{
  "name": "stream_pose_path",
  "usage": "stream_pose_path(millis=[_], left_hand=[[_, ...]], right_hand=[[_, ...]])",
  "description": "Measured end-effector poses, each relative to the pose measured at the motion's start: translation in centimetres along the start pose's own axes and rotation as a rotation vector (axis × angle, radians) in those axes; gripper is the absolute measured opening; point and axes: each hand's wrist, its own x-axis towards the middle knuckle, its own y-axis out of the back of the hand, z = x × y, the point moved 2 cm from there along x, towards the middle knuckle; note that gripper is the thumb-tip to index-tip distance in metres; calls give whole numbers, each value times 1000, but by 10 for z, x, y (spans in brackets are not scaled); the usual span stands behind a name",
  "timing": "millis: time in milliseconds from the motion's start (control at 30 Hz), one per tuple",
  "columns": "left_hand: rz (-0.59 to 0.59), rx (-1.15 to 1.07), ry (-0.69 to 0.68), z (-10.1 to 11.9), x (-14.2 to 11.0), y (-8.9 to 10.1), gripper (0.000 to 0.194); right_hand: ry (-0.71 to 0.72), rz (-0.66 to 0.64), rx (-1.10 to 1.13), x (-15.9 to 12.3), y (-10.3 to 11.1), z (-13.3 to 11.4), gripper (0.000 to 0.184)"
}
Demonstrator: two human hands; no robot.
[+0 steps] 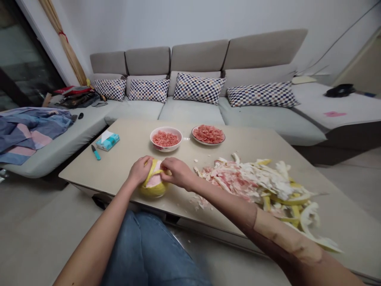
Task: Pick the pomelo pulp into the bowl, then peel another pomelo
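Note:
A pomelo (pixel 153 190) with yellow rind sits at the table's front edge, partly peeled so that pale pinkish pith shows on its top and front. My left hand (pixel 140 171) is wrapped round its left side, steadying it. On the upper right, my right hand (pixel 177 171) has its fingers closed on a strip of the peel; the fingertips are partly hidden. Behind the fruit stands a white bowl (pixel 166 149) of pink pomelo flesh. A dark-rimmed plate (pixel 205 143) heaped with more flesh is to its right.
A pile of peel, pith and membrane (pixel 256 180) spreads over the table's right side, under and beyond my right forearm. A tissue pack (pixel 108 141) and a knife with a turquoise handle (pixel 95 152) lie at the left. A grey sofa (pixel 190 111) stands behind the table (pixel 133 133).

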Motion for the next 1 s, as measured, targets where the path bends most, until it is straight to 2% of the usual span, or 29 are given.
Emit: stream_pose_path(millis=[67, 133, 267, 433, 633, 800, 933, 1000], left_hand=[[9, -11, 7, -1, -1, 1, 37], [15, -19, 10, -2, -2, 1, 37], [26, -21, 19, -3, -1, -3, 36], [55, -10, 18, -1, -3, -6, 36], [65, 11, 6, 6, -6, -6, 35], [87, 13, -6, 8, -9, -7, 34], [109, 7, -36, 7, -15, -5, 34], [115, 5, -53, 7, -19, -4, 35]], right_hand=[[-24, -21, -10, -5, 0, -4, 24], [-113, -84, -34, -9, -1, -7, 29], [-276, -187, -65, -8, 2, -13, 25], [-324, -227, -55, 1, 0, -12, 21], [-337, -138, -26, -6, -11, 0, 27], [-366, -26, 58, -19, -16, 12, 41], [-418, 129, 318, -30, -19, 25, 31], [-384, 162, 404, -34, -18, 26, 26]])
